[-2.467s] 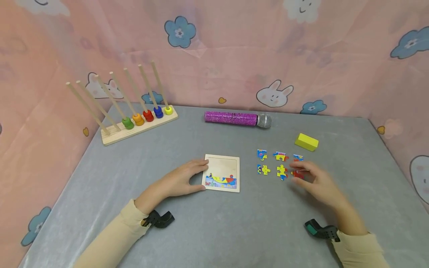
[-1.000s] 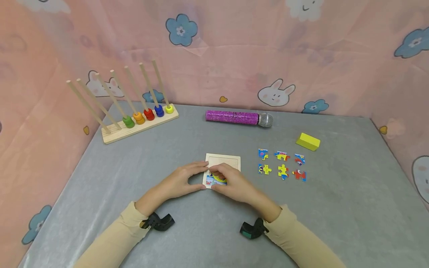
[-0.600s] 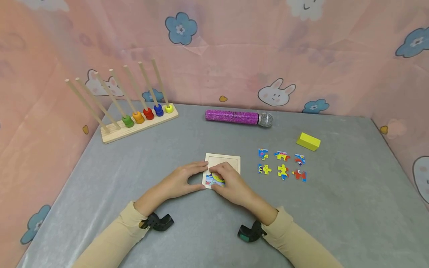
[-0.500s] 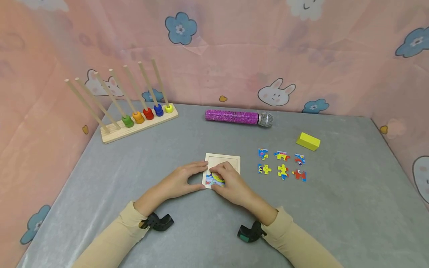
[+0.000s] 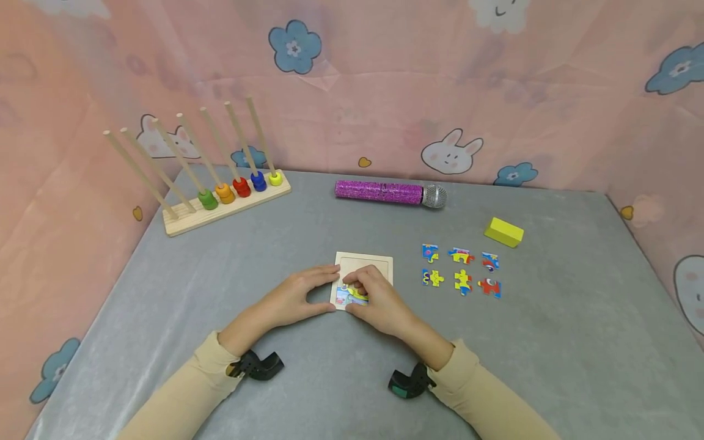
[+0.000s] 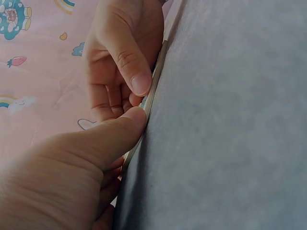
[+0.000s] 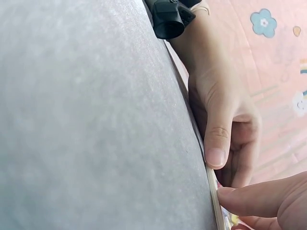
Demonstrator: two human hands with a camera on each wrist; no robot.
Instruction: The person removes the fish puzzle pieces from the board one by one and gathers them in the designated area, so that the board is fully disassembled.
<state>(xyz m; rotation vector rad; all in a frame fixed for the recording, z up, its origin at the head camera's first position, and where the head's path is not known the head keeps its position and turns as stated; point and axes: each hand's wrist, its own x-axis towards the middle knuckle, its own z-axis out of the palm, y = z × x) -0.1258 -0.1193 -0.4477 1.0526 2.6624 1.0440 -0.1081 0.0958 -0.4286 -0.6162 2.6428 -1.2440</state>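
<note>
A square wooden jigsaw tray (image 5: 365,256) lies on the grey table with a printed row of pieces along its near side. My left hand (image 5: 288,296) holds the tray by its left side, thumb at the near corner and fingers farther up the edge. My right hand (image 5: 382,304) reaches over the tray from the right. Its curled fingers are at the left jigsaw piece (image 5: 344,296) of that row, thumb by the near rim, and hide the row's right part. Both wrist views show the thumbs near each other at the tray's edge (image 6: 156,81); fingertip contact is partly hidden.
Several loose jigsaw pieces (image 5: 462,282) lie in two rows right of the tray. A yellow block (image 5: 503,232) sits behind them. A purple glitter microphone (image 5: 379,191) lies at the back. A wooden peg stand (image 5: 231,208) with coloured rings stands back left.
My right hand has moved left from the loose pieces to the tray and bent its fingers over the near row. My left hand has stayed at the tray's left side.
</note>
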